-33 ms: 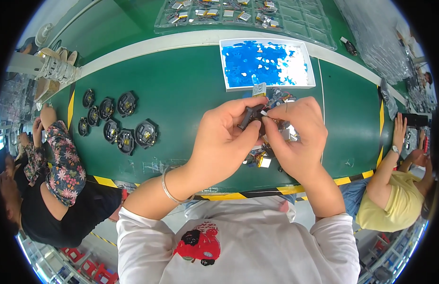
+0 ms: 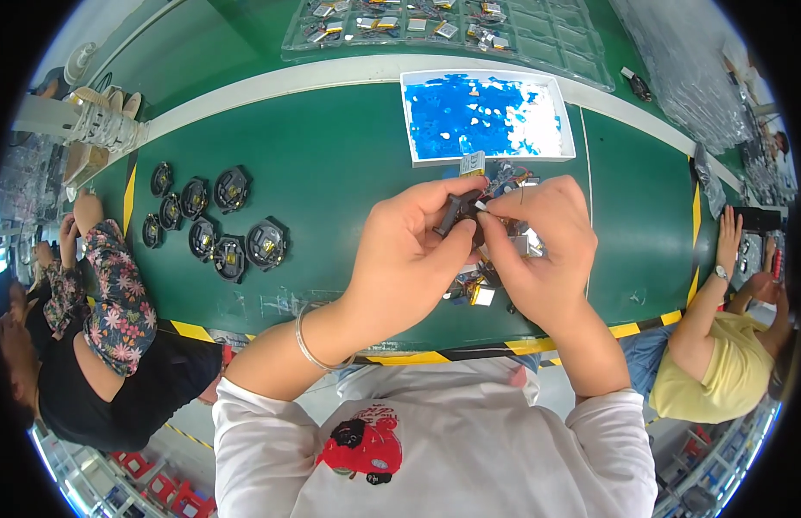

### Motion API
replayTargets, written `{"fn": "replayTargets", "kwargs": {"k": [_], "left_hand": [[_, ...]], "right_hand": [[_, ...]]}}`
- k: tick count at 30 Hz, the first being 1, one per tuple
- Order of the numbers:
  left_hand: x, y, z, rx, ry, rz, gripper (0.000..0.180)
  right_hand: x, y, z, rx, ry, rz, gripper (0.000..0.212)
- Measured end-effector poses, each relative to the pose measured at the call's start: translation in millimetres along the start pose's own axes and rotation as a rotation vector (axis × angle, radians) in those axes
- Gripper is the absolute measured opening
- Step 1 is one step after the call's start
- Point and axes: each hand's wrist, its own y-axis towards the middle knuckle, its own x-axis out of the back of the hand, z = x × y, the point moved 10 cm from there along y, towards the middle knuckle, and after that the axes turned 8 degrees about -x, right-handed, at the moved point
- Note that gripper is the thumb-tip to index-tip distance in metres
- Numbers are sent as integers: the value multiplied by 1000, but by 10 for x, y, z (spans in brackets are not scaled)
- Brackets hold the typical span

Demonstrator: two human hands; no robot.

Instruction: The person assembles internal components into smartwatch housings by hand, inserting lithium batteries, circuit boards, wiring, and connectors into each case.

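Observation:
My left hand (image 2: 409, 255) is closed round a black plastic housing (image 2: 457, 212), thumb and fingers gripping its sides. My right hand (image 2: 545, 246) pinches at a small white piece (image 2: 481, 205) against the housing's right side. Whether that piece is a connector or a pad, I cannot tell. Just beyond my left fingertips lies a flat silver battery (image 2: 473, 164) with a yellow edge. Beneath and between my hands is a pile of batteries with wires (image 2: 482, 293), partly hidden by the right hand.
Several round black housings (image 2: 266, 244) lie on the green table at left. A white box (image 2: 566, 112) with blue sheet and white bits stands beyond my hands. Farther back is a clear compartment tray (image 2: 582, 52) of batteries. Co-workers sit left and right; yellow-black tape (image 2: 530, 346) marks the near edge.

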Motion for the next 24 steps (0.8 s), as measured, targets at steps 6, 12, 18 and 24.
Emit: {"fn": "replayTargets", "kwargs": {"k": [6,12,18,24], "left_hand": [[-2,14,-16,-3,-29,2,36],[-30,1,-41,-56,-44,-6,35],[-58,-9,-33,-94,-16,-10,38],[-61,-28,5,-157,54,-40,39]], "right_hand": [[-16,2,-56,-33,37,32,15],[-2,-17,-75,-64,58,6,15],[5,-14,-137,-100,124,-1,14],[-68,14,-158,-114,71,69,12]]}}
